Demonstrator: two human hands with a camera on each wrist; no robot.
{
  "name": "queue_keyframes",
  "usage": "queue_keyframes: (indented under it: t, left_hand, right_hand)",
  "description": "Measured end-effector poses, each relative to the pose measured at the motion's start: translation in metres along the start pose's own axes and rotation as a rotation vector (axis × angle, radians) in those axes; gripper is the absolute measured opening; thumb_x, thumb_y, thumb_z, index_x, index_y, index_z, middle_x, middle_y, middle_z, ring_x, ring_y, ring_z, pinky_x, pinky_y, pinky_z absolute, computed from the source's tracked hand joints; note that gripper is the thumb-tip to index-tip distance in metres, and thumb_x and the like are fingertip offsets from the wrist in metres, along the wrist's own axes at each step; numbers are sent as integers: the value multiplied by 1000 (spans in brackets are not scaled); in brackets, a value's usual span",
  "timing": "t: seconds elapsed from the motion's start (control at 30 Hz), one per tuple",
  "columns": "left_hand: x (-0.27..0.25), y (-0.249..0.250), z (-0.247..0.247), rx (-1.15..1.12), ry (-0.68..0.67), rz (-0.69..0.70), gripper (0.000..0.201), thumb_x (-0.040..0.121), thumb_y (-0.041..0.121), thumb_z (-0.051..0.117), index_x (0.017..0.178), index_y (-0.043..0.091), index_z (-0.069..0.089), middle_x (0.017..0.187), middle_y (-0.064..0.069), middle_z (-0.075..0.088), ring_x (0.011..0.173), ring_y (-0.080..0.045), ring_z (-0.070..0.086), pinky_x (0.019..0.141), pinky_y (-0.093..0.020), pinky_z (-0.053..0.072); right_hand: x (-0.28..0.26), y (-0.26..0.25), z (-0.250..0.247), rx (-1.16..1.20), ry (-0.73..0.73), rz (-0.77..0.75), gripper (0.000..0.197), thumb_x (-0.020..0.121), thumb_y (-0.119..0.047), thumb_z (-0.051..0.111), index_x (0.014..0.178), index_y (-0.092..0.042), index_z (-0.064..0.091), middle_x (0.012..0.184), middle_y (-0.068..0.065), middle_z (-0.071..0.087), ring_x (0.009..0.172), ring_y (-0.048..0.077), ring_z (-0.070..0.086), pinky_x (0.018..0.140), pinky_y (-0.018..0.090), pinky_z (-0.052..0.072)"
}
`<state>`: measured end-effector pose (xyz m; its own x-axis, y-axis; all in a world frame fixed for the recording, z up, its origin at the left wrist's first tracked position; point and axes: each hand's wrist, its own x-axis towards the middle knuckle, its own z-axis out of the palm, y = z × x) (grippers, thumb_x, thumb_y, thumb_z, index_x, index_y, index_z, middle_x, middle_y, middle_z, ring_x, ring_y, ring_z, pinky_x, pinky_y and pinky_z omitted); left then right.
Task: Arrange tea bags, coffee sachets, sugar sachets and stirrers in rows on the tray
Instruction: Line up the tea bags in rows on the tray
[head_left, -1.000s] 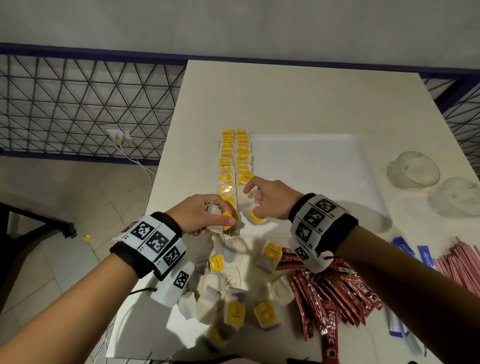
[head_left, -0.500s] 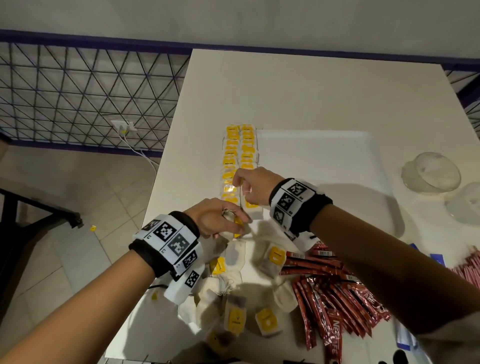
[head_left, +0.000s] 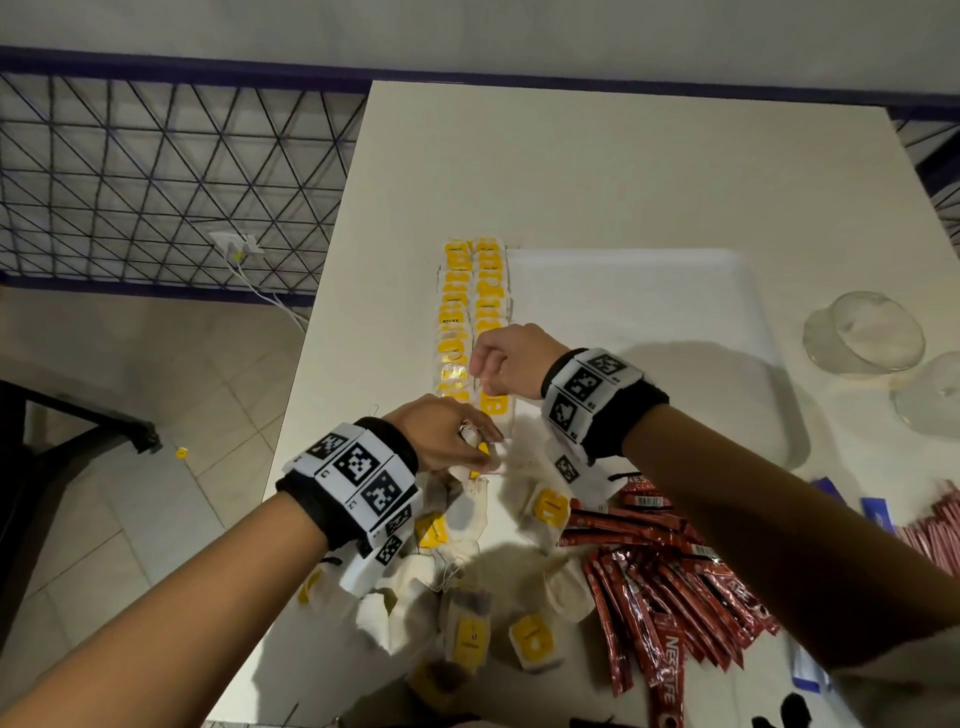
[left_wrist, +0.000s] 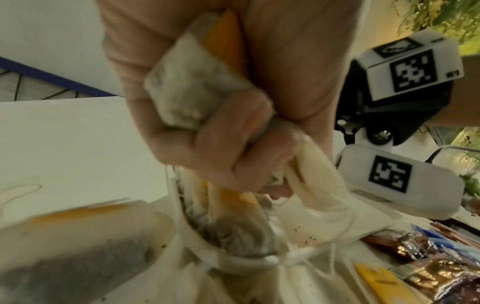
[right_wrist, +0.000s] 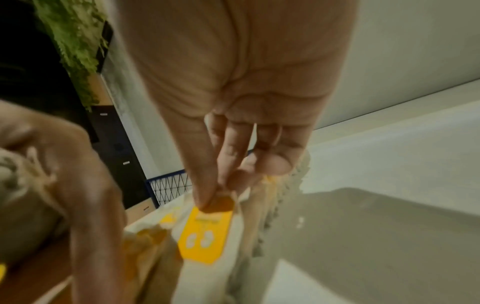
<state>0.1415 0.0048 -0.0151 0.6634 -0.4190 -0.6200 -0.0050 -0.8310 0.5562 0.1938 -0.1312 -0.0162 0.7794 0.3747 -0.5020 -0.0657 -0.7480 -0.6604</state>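
Two rows of yellow-tagged tea bags (head_left: 470, 306) lie along the left edge of the white tray (head_left: 649, 291). My right hand (head_left: 480, 371) is over the near end of the right row. Its thumb and forefinger pinch the top of a tea bag (right_wrist: 205, 232) standing there. My left hand (head_left: 480, 447) hovers at the tray's near left corner. Its fingers curl round a bunch of tea bags (left_wrist: 189, 82), with one more hanging below the fist.
Loose tea bags (head_left: 530, 639) lie in a pile near the table's front edge. Red coffee sachets (head_left: 665, 587) lie to their right, then blue sachets (head_left: 878, 514) and pink sticks (head_left: 935, 525). Two glass bowls (head_left: 865, 332) stand right of the tray.
My right hand has moved a little farther up the right row with a tea bag pinched. The left hand has kept its bunch beside the tray corner.
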Motion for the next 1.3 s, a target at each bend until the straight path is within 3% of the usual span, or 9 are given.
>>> queue_keyframes:
  t: [0.1, 0.2, 0.4, 0.57, 0.73, 0.83, 1.03, 1.13, 1.3]
  left_hand:
    - [5, 0, 0, 89, 9, -39, 33, 84, 31, 66, 116, 25, 63, 118, 5, 61, 61, 4, 49, 57, -4, 36]
    - [9, 1, 1, 131, 10, -87, 31, 83, 34, 65, 114, 27, 62, 111, 2, 61, 88, -8, 50, 80, -20, 42]
    - [10, 5, 2, 132, 27, -116, 33, 83, 33, 64, 116, 27, 61, 114, 2, 60, 107, -16, 54, 87, -25, 43]
    - [10, 4, 3, 130, 33, -124, 36, 83, 35, 65, 117, 26, 60, 118, 0, 58, 111, -18, 53, 92, -28, 43]
    - [11, 5, 1, 94, 27, -144, 35, 82, 40, 66, 113, 27, 61, 109, 1, 57, 102, -17, 53, 86, -26, 43]
    - [7, 4, -2, 2, 70, -131, 29, 81, 41, 67, 105, 26, 67, 92, 5, 59, 79, -12, 55, 67, -19, 44]
    - [-4, -7, -10, -575, 172, -120, 15, 83, 27, 68, 80, 14, 61, 53, -3, 59, 32, -7, 47, 33, -14, 32]
    - [-5, -10, -12, -738, 222, -100, 20, 83, 26, 67, 73, 13, 56, 49, -6, 50, 31, -11, 43, 34, -13, 30]
    - [-6, -8, -8, -740, 227, -97, 29, 88, 44, 56, 74, 19, 55, 58, -10, 44, 42, -18, 44, 36, -17, 32]
  right_hand:
    - [2, 6, 6, -39, 54, -40, 20, 82, 4, 57, 94, -11, 64, 81, 0, 58, 78, 14, 55, 63, 16, 43]
    - [0, 11, 8, -23, 84, -62, 19, 82, 0, 60, 97, -12, 62, 87, 0, 57, 69, 9, 50, 70, 22, 41]
    - [-13, 21, 4, -95, 145, -60, 30, 79, -14, 69, 106, -9, 55, 96, 1, 44, 81, 12, 43, 71, 20, 32]
    - [-21, 32, 14, -119, 38, 67, 30, 79, -21, 70, 89, -19, 42, 87, 3, 55, 85, 21, 53, 75, 31, 42]
    - [-17, 32, 23, -66, 92, 108, 26, 80, -15, 66, 76, -24, 42, 86, 4, 57, 90, 27, 59, 83, 38, 48]
    - [-19, 31, 20, -76, 78, 103, 30, 79, -14, 67, 70, -27, 41, 86, 2, 56, 89, 25, 59, 83, 38, 49]
    - [-39, 19, 11, 273, 48, 64, 20, 79, -7, 63, 76, -24, 52, 66, -2, 57, 67, 20, 54, 71, 35, 47]
    - [-50, 7, 11, 528, -99, 106, 13, 84, -4, 60, 91, -13, 53, 74, 6, 59, 66, 16, 56, 71, 31, 50]
    - [-58, 0, 15, 620, -125, 107, 13, 87, -16, 61, 79, -11, 52, 75, 7, 61, 66, 15, 57, 63, 21, 51]
